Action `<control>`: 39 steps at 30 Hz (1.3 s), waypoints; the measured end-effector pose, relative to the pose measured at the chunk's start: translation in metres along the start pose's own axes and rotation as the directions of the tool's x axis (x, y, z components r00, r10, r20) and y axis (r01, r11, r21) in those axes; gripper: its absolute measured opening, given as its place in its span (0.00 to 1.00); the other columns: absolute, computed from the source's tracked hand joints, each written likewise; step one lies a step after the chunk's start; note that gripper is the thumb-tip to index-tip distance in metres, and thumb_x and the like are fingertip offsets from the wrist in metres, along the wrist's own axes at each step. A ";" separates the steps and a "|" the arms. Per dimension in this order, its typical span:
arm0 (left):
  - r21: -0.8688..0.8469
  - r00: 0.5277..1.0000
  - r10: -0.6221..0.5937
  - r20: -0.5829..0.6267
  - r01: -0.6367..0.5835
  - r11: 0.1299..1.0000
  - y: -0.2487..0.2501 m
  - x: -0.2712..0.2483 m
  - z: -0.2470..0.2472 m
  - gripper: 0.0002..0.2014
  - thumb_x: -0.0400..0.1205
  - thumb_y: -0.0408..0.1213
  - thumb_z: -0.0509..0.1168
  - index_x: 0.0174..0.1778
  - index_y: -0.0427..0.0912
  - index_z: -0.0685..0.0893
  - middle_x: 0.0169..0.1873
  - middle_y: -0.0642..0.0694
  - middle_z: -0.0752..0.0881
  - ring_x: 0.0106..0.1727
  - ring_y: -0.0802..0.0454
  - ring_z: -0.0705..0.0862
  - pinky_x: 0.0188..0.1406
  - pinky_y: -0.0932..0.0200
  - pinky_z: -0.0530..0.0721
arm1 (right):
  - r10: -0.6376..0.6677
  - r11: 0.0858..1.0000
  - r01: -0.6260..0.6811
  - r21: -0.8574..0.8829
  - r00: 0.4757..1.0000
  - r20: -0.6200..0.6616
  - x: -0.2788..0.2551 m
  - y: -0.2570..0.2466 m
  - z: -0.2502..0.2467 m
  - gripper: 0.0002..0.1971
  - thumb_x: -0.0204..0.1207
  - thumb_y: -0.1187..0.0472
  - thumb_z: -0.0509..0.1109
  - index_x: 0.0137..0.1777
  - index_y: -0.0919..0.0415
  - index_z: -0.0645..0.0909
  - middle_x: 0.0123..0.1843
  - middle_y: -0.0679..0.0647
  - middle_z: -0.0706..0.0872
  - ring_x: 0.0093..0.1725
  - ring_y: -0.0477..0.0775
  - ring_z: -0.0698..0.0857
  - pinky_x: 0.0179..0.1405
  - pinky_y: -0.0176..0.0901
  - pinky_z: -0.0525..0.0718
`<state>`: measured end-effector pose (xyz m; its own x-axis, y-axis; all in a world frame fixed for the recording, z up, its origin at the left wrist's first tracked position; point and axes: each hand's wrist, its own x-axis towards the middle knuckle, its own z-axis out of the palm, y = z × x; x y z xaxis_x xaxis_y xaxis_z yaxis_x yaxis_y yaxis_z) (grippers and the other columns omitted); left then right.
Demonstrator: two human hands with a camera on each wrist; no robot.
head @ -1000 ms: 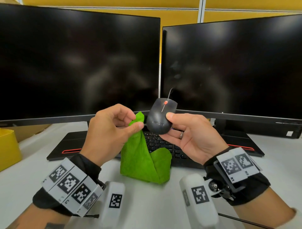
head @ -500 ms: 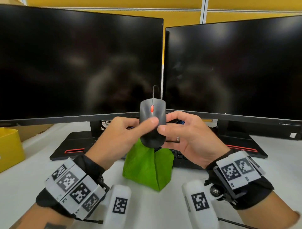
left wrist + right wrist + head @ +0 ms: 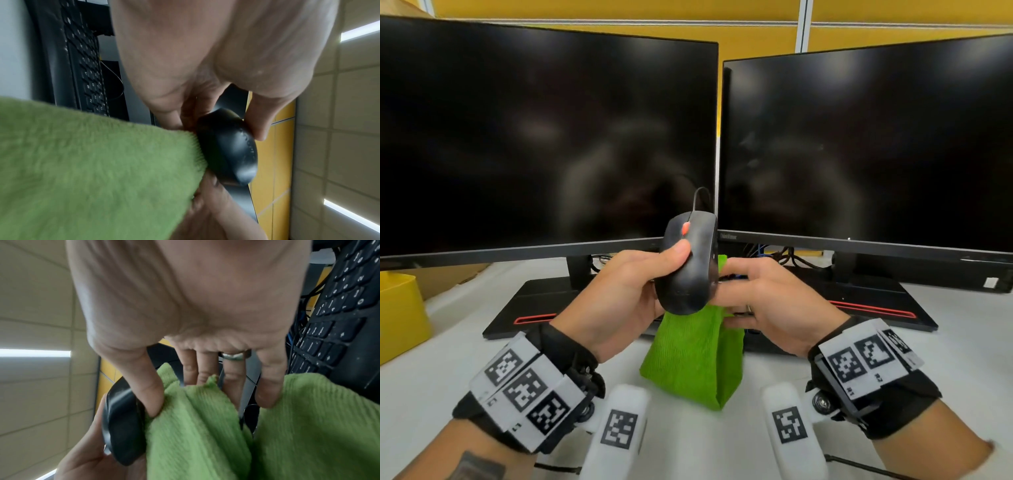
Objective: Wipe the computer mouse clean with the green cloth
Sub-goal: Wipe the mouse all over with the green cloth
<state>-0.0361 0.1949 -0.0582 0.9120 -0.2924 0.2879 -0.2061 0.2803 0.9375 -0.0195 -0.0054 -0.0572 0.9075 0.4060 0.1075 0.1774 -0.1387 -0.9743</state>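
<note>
My left hand [image 3: 640,287] grips the black wired computer mouse [image 3: 688,267], thumb on its top below the orange scroll wheel, holding it up in front of the monitors. The green cloth [image 3: 695,356] hangs from the mouse's right side down to the desk. My right hand [image 3: 756,294] holds the cloth against the mouse's right flank, thumb and fingers pinching the fabric. In the left wrist view the mouse [image 3: 228,146] sits between thumb and fingers with the cloth [image 3: 92,162] pressed beside it. In the right wrist view the cloth [image 3: 205,426] lies under my fingertips against the mouse [image 3: 123,423].
Two dark monitors [image 3: 544,137] [image 3: 869,144] stand at the back of the white desk [image 3: 688,442]. A black keyboard [image 3: 534,308] with red accents lies under my hands. A yellow box [image 3: 400,315] sits at the left edge. Cables run behind the monitor stands.
The mouse passed from my right hand to my left hand and tilted left. The cloth passed from my left hand to my right, which now presses it on the mouse's right side.
</note>
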 end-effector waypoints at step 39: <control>-0.069 0.942 -0.172 -0.288 0.159 0.985 -0.004 0.008 0.009 0.11 0.90 0.46 0.66 0.59 0.41 0.82 0.32 0.42 0.81 0.29 0.48 0.75 0.24 0.58 0.74 | -0.581 0.808 0.532 -0.256 0.793 -0.186 -0.005 -0.007 0.014 0.08 0.70 0.71 0.84 0.44 0.57 0.96 0.46 0.58 0.90 0.42 0.63 0.88 0.39 0.46 0.87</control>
<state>-0.0311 0.1827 -0.0582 0.9968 -0.0601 0.0531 -0.0333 0.2921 0.9558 -0.0308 0.0057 -0.0540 0.6872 0.2346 0.6876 0.7229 -0.1270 -0.6792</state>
